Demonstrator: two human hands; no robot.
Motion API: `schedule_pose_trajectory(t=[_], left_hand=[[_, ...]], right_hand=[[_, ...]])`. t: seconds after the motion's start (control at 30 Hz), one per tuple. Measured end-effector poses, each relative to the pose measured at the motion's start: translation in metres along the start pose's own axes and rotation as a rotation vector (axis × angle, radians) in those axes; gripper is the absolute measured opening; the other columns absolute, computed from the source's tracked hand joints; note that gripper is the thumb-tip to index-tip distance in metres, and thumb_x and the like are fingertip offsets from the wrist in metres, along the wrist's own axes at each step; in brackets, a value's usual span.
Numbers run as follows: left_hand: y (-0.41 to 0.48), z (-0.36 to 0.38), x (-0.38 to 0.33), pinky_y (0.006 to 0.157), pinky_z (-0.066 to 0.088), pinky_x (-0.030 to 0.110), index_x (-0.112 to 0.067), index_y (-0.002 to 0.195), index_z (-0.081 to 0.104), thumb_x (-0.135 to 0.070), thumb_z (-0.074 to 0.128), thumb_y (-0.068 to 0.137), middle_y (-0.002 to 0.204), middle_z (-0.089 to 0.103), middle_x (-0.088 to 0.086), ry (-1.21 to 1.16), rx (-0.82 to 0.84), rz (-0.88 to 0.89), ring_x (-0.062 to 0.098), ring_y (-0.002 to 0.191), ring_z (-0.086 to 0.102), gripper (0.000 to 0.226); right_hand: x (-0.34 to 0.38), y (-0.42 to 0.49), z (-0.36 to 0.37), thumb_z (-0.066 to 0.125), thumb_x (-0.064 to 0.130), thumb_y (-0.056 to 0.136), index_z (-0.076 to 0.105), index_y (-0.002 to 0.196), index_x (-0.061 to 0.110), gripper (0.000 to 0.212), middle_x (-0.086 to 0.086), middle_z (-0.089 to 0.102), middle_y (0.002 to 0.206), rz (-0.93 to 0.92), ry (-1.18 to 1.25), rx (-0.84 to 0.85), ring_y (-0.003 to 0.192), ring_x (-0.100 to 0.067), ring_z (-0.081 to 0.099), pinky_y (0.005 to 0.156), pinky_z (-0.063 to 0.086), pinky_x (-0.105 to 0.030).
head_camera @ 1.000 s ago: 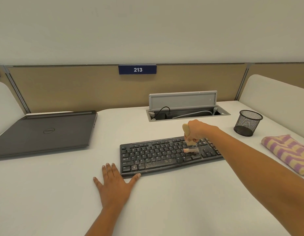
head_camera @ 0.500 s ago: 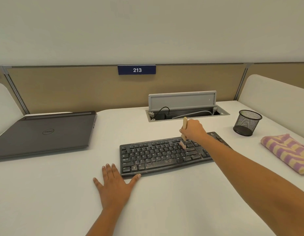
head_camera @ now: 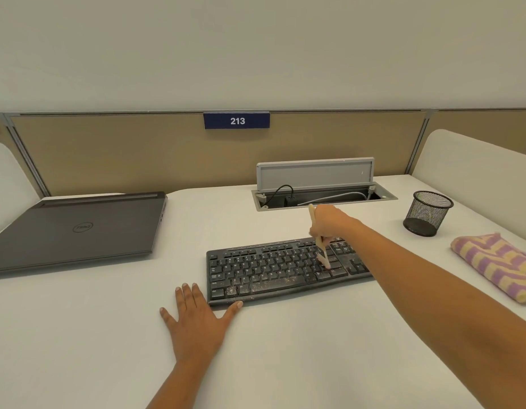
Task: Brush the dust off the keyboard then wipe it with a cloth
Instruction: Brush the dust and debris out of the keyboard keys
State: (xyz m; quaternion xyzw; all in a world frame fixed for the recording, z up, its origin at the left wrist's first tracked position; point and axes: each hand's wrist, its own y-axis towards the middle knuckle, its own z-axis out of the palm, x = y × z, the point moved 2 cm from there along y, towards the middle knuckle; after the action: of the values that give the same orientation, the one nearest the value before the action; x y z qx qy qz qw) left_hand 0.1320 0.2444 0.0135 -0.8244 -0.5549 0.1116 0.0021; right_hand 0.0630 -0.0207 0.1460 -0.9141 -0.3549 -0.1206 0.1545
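Since half a second ago the brush (head_camera: 322,252) has swept from the keyboard's far rows toward 6 o'clock. Its bristles now sit on the keys at the right end of the letter block, and the handle leans away toward 12 o'clock. I read that as one more stroke pulling the grit toward the near edge.

My right hand (head_camera: 328,222) stays wrapped round the handle. My left hand (head_camera: 196,317) has not shifted. It lies flat with fingers spread on the worktop (head_camera: 78,335) at the keyboard's 7 o'clock corner, the thumb tip touching the near edge to steady it.

The keyboard (head_camera: 270,270) sits in the middle of the worktop, turned slightly so its right end is farther from me. Pale crumbs (head_camera: 270,283) still speckle the space bar and bottom row toward 7 o'clock, so I judge the brushing only partly done, with the left half still to sweep.

The striped cloth (head_camera: 491,267) lies folded at 3 o'clock, well apart from the keyboard and untouched. The wiping step has not begun.
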Motion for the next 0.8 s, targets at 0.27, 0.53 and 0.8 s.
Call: schedule_pose_trajectory(t=[0.27, 0.53, 0.8], left_hand=[[-0.001, 0.000, 0.000, 0.115, 0.003, 0.053, -0.008, 0.152, 0.003, -0.084, -0.041, 0.029, 0.160, 0.002, 0.008, 0.012, 0.003, 0.000, 0.020, 0.147, -0.005, 0.151], [-0.001, -0.001, 0.000, 0.115, 0.002, 0.053, -0.008, 0.152, 0.002, -0.083, -0.042, 0.027, 0.160, 0.001, 0.008, 0.010, 0.008, 0.000, 0.020, 0.147, -0.006, 0.152], [0.000, -0.001, 0.000, 0.115, 0.002, 0.053, -0.008, 0.152, 0.001, -0.083, -0.042, 0.027, 0.160, 0.001, 0.008, 0.012, 0.008, -0.001, 0.020, 0.147, -0.006, 0.152]], right_hand=[[-0.003, 0.002, 0.004, 0.055, 0.016, 0.092, 0.057, 0.114, -0.003, 0.029, -0.010, 0.052, 0.089, 0.001, 0.029, -0.206, 0.078, -0.020, 0.052, 0.054, 0.038, -0.021], [-0.010, 0.000, 0.008, 0.057, 0.013, 0.090, 0.050, 0.092, 0.003, 0.013, -0.017, 0.066, 0.094, -0.002, 0.012, -0.063, 0.084, -0.027, 0.069, 0.061, 0.052, -0.023], [-0.005, -0.001, -0.003, 0.059, 0.014, 0.090, 0.057, 0.099, -0.001, 0.017, -0.018, 0.068, 0.104, 0.010, 0.049, -0.042, 0.073, -0.023, 0.069, 0.064, 0.055, -0.025]])
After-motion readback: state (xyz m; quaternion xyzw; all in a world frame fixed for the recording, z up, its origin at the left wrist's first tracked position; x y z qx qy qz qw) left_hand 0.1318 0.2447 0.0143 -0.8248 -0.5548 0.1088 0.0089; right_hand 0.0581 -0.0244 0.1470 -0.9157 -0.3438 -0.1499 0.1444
